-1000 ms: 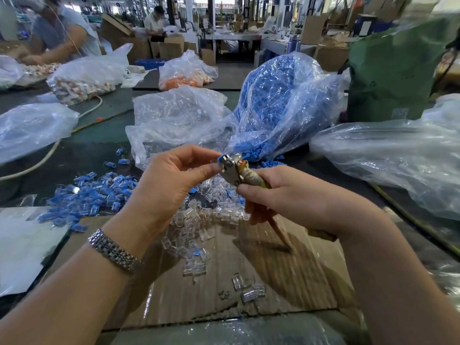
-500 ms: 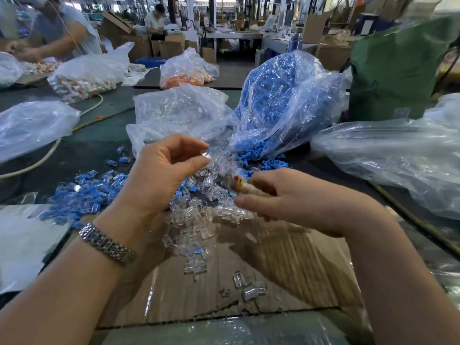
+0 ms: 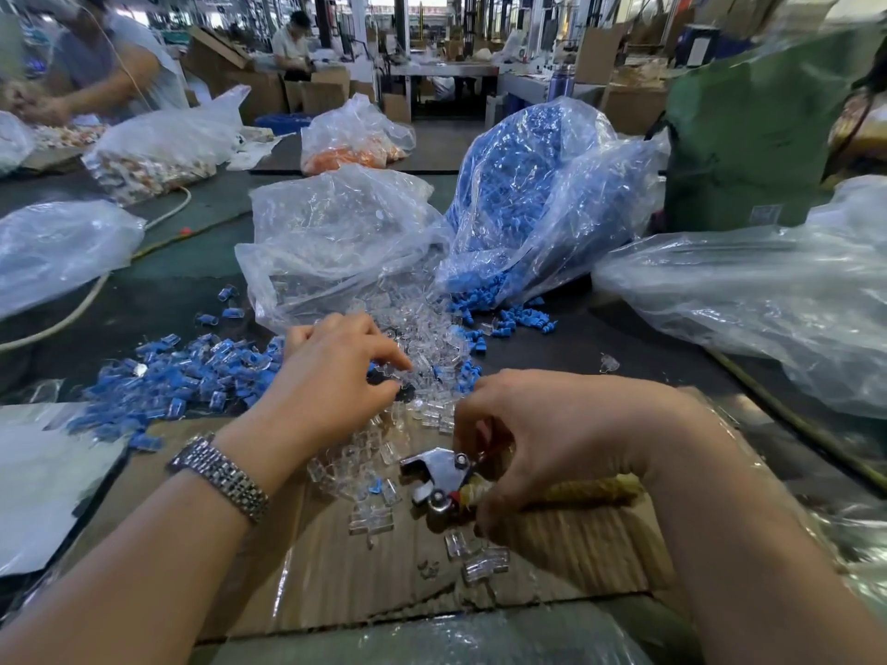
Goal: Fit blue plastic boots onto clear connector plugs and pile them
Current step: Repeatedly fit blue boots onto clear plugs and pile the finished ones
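Note:
My left hand [image 3: 336, 376] reaches down into the heap of clear connector plugs [image 3: 427, 338]. Its fingertips are bent into the plugs, and whether they pinch one is hidden. My right hand [image 3: 552, 434] grips a metal-headed hand tool [image 3: 432, 477] by its tape-wrapped handle, low over the cardboard sheet [image 3: 576, 544]. Loose blue boots [image 3: 518, 324] spill from the blue-filled bag [image 3: 528, 194]. A pile of plugs fitted with blue boots [image 3: 192, 371] lies left of my left hand. A few clear plugs [image 3: 480, 563] lie near the tool.
A crumpled clear bag [image 3: 336, 232] stands behind the plug heap. Other plastic bags lie at the far left [image 3: 57, 247] and at the right [image 3: 768, 300]. A green bag [image 3: 749, 136] stands back right. A white cable [image 3: 77, 304] crosses the left. People work at the back.
My left hand has dropped from chest height into the clear plug heap. My right hand has lowered the tool from mid-air down to the cardboard.

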The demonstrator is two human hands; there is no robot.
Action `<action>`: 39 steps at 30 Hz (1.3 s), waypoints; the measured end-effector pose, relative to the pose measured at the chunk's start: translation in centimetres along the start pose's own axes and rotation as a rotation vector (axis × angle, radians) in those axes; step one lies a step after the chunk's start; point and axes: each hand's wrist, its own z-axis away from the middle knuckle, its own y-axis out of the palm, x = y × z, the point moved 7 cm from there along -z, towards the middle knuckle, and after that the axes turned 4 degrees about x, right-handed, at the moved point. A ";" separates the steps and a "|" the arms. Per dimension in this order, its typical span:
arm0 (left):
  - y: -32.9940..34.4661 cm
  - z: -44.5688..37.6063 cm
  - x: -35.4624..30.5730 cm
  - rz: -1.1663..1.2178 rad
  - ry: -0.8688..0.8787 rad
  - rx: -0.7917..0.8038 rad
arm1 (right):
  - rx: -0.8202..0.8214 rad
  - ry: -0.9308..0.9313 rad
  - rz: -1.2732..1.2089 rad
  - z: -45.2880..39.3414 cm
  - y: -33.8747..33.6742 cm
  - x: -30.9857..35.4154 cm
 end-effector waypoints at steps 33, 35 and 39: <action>0.8 -0.2 1.3 1.276 -0.253 0.091 | -0.441 0.121 -0.191 -2.8 -2.8 -5.9; 1.1 -0.3 1.2 1.399 -0.277 0.141 | -0.435 0.114 -0.223 -2.9 -2.8 -5.8; 1.4 -0.2 1.2 1.544 -0.301 0.173 | -0.424 0.133 -0.199 -3.2 -3.0 -5.5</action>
